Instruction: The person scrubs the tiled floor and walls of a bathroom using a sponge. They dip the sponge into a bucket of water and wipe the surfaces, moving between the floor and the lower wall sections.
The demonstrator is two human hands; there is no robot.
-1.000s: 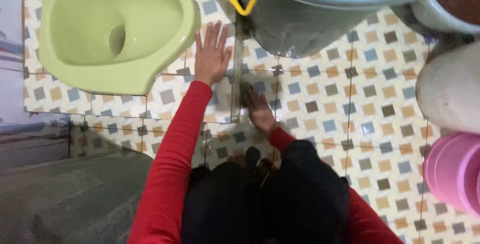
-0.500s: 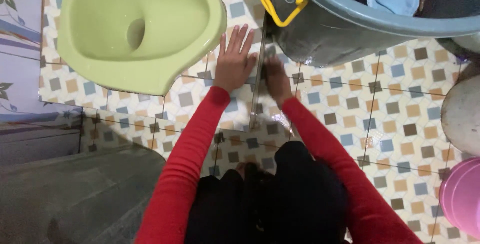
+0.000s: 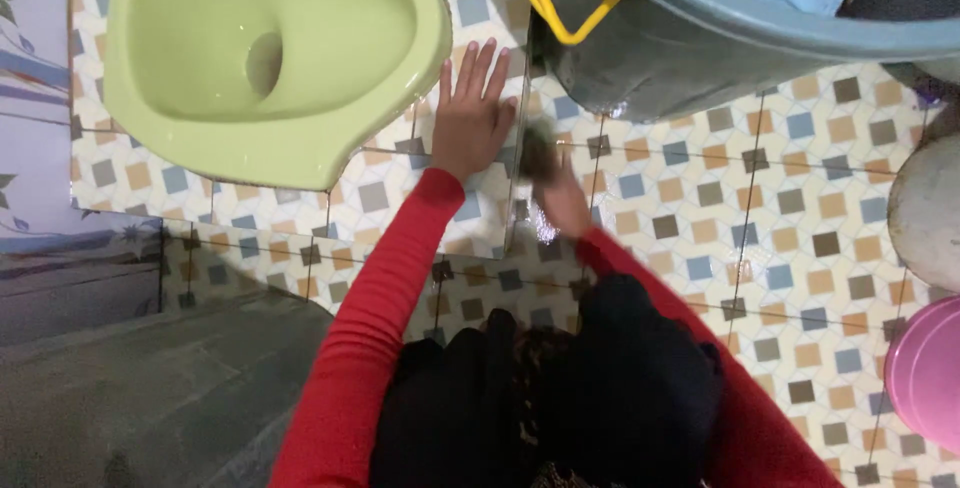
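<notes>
Presently: left hand [image 3: 468,126] — fingers [image 3: 487,58] spread flat, palm pressed on the patterned tiled floor [image 3: 700,208] just beside the green squat pan [image 3: 270,58], holding nothing. Right hand [image 3: 562,198] — closed around a dark scrubbing pad [image 3: 537,148], blurred, which pokes out ahead of the fingers and touches the floor at the raised tile step, near the grey bucket [image 3: 680,58] with its yellow handle [image 3: 555,8]. Pink basin [image 3: 925,368] at far right.

**Patterned tile floor and what sits on it**

The tiled floor [image 3: 800,248] carries a green squat pan [image 3: 270,58] at eleven o'clock, a grey tub [image 3: 680,58] at one, a pink basin [image 3: 925,373] at four. Left hand [image 3: 468,123] lies flat on it.
</notes>
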